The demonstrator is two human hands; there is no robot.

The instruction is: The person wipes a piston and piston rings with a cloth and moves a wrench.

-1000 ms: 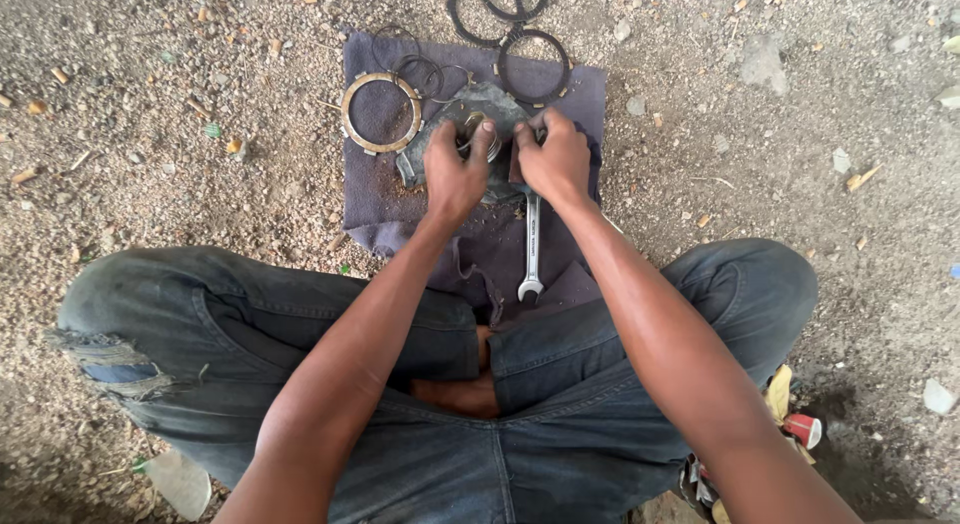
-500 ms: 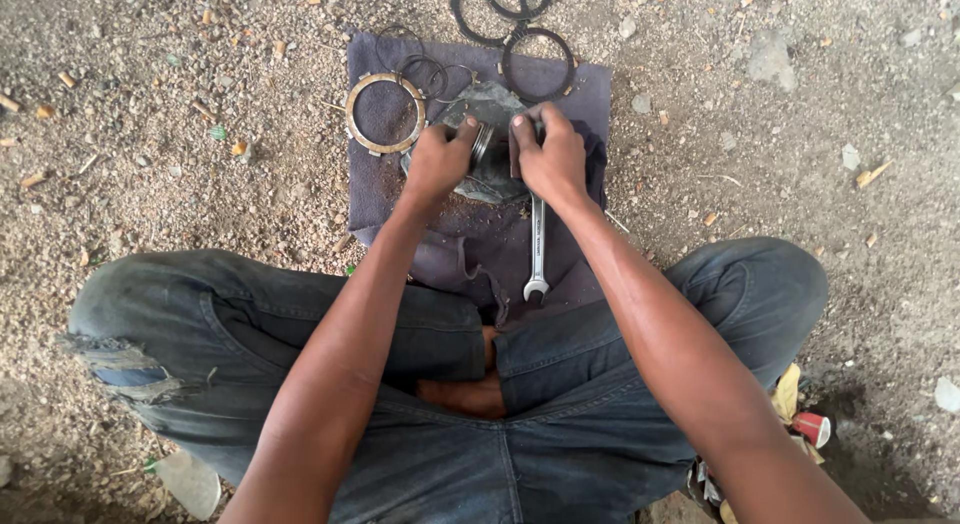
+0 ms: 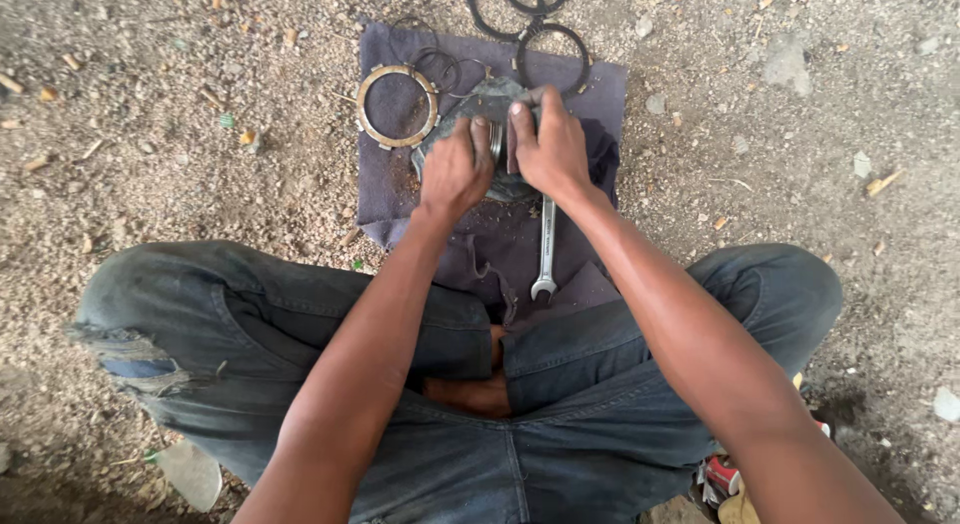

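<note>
I sit cross-legged on gravel with a dark purple cloth (image 3: 585,84) spread before my knees. My left hand (image 3: 455,170) and my right hand (image 3: 547,144) both grip a round grey metal housing (image 3: 478,106) that rests on the cloth, fingers curled over its top. The part is largely hidden under my hands. A tan friction ring (image 3: 398,106) lies just left of it, and thin wire rings (image 3: 438,64) sit behind it. A silver open-ended spanner (image 3: 545,249) lies on the cloth just below my right hand.
Several dark plate rings (image 3: 520,14) lie at the cloth's far edge, partly on the gravel. Pebbles and dry leaf bits are scattered around. A red and white can (image 3: 722,474) sits by my right thigh, and a flat stone (image 3: 190,472) by my left.
Both hands stayed on the metal housing. My left hand closed from a spread grip to curled fingers, and my right hand moved further over the top.
</note>
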